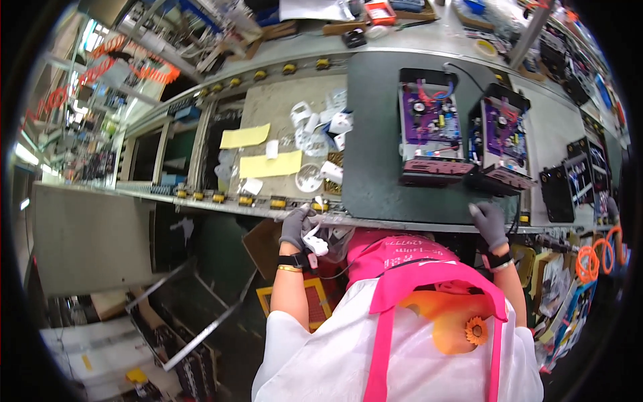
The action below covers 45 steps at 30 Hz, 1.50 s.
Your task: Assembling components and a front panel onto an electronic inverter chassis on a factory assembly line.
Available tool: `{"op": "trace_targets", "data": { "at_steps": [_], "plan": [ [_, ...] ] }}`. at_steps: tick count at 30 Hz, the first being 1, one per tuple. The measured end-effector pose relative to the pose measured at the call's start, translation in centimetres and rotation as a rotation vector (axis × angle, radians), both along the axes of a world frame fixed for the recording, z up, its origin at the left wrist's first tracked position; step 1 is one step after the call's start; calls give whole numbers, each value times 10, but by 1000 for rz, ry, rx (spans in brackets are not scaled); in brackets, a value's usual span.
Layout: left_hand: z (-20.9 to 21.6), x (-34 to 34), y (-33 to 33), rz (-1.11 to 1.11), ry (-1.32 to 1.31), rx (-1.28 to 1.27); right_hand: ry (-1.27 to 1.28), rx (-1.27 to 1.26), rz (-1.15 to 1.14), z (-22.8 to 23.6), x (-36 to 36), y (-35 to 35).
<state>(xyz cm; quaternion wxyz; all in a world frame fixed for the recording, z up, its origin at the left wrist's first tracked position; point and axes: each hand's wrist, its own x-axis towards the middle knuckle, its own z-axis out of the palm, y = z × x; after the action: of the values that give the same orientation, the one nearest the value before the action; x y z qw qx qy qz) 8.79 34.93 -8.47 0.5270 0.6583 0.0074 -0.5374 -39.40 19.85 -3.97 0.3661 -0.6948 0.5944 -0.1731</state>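
Observation:
My left hand (293, 226), in a grey glove, is at the front rail of the bench with its fingers closed. A thin, crumpled white piece (315, 242) hangs from them; its exact kind is unclear. At the near right edge of the dark green mat (408, 202), my gloved right hand (490, 226) has its thumb apart from loosely bent fingers, and nothing shows in it. Beyond it on the mat, two black-cased devices stand side by side: a left unit (429, 120) and a right unit (502, 130). Both have their purple circuit boards and wiring exposed.
Left of the mat lie yellow paper sheets (271, 164), white plastic parts (309, 134) and a round white dish (309, 177). Yellow-and-black rollers (278, 202) line the rail. Black panels (557, 194) lie at the right. A dark cable (467, 71) runs behind the units.

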Motion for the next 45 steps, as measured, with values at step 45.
{"op": "trace_targets", "data": {
  "at_steps": [45],
  "plan": [
    [-133,-33,-22,-659,-442,327,376,-304,-1382,-52,-423,219]
  ]
}}
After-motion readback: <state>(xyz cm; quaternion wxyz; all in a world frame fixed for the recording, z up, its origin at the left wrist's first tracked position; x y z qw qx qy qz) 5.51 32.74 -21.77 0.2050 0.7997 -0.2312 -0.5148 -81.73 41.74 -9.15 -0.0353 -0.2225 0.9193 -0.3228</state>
